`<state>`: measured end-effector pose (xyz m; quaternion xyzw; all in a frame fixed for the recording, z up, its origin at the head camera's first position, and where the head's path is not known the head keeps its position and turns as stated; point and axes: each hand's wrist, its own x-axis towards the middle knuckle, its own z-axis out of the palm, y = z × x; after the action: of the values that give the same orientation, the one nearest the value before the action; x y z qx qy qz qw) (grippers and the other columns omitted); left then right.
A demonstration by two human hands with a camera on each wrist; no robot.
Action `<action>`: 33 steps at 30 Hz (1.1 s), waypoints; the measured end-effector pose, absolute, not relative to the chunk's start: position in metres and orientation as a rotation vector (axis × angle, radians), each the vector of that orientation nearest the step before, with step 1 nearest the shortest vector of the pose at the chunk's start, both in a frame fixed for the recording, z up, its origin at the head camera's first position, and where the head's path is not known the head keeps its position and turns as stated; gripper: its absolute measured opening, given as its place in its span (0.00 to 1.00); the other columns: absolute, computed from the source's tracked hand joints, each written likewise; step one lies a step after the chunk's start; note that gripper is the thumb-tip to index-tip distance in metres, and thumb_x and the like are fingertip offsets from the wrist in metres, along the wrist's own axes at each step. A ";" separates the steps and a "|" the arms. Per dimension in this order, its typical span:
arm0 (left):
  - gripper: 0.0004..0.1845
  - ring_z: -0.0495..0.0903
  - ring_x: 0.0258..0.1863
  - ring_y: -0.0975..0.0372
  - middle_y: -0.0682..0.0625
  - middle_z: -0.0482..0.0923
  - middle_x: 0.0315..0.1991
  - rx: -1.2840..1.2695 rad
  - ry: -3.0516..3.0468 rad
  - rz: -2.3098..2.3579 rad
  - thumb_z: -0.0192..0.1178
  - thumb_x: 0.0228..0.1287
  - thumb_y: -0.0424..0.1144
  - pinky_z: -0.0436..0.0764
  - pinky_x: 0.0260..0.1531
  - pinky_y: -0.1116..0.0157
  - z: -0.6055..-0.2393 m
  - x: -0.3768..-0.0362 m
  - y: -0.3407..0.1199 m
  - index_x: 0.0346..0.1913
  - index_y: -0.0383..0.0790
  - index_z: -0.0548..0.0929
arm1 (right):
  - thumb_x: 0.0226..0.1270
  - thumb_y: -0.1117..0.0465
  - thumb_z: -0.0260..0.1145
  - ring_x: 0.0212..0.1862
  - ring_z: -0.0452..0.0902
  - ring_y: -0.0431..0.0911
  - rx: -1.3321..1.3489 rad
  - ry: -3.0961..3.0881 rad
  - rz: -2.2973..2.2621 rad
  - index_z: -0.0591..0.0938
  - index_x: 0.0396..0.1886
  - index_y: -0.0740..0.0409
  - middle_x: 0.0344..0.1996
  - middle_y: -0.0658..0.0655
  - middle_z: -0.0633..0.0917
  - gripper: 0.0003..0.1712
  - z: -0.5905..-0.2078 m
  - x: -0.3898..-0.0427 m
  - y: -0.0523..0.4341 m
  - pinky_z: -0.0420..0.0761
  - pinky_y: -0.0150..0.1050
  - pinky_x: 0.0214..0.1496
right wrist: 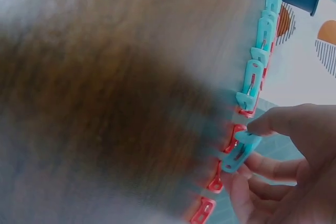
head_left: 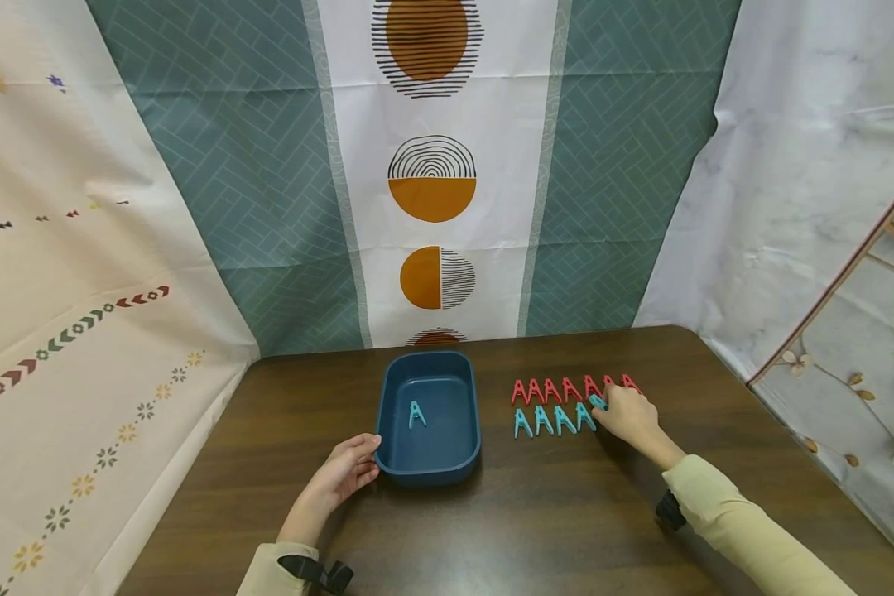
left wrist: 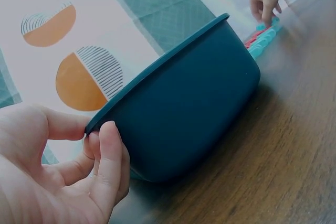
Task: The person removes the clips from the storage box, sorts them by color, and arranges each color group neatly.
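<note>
On dark wood, left hand (head_left: pixel 346 473) grips rounded plastic tub (head_left: pixel 387 451); right hand (head_left: pixel 629 416) pinches teal peg (head_left: pixel 598 402).

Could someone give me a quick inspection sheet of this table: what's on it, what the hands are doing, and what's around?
Surface: dark wooden table, smooth top.
Job's things: blue tub with one blue clip inside; a row of red clips with a row of blue clips in front of it, to the tub's right.
Clutter: nothing seen.
Hands: left hand holds the tub's rim at its near left corner; right hand pinches a blue clip at the right end of the rows.
Cables: nothing seen; a dark strap on each wrist.
Surroundings: patterned cloths hang behind and beside the table.
</note>
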<state>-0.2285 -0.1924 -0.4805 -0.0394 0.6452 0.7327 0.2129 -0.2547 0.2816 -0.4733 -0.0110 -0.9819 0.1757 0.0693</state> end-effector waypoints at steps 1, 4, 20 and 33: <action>0.04 0.77 0.25 0.69 0.57 0.76 0.24 -0.105 1.787 2.034 0.54 0.72 0.40 0.79 0.30 0.75 -0.480 -0.229 -0.193 0.41 0.43 0.75 | 0.58 0.57 0.65 0.17 0.56 0.42 -0.044 -2.966 0.532 0.66 0.16 0.55 0.11 0.49 0.62 0.19 -0.474 -0.255 0.282 0.55 0.35 0.16; 0.03 0.76 0.25 0.69 0.57 0.76 0.25 -0.093 1.774 2.035 0.53 0.72 0.39 0.79 0.30 0.75 -0.481 -0.229 -0.193 0.41 0.43 0.74 | 0.59 0.57 0.65 0.16 0.56 0.42 -0.081 -2.992 0.542 0.65 0.14 0.54 0.10 0.48 0.61 0.21 -0.475 -0.256 0.284 0.55 0.34 0.15; 0.04 0.76 0.26 0.68 0.57 0.76 0.26 -0.092 1.789 2.024 0.56 0.70 0.41 0.79 0.31 0.75 -0.481 -0.229 -0.194 0.40 0.45 0.75 | 0.61 0.55 0.64 0.15 0.54 0.41 -0.142 -3.021 0.537 0.63 0.11 0.52 0.09 0.48 0.59 0.25 -0.478 -0.260 0.280 0.54 0.34 0.14; 0.04 0.76 0.26 0.69 0.57 0.76 0.25 -0.093 1.785 2.024 0.54 0.71 0.40 0.79 0.31 0.75 -0.481 -0.230 -0.194 0.40 0.44 0.75 | 0.64 0.56 0.61 0.15 0.54 0.42 -0.176 -3.013 0.583 0.64 0.08 0.52 0.08 0.48 0.61 0.25 -0.471 -0.257 0.282 0.55 0.34 0.15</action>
<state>-0.2296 -0.1943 -0.4814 -0.0335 0.6450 0.7314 0.2189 -0.2572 0.2822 -0.4715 -0.0572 -0.9797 0.1894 0.0336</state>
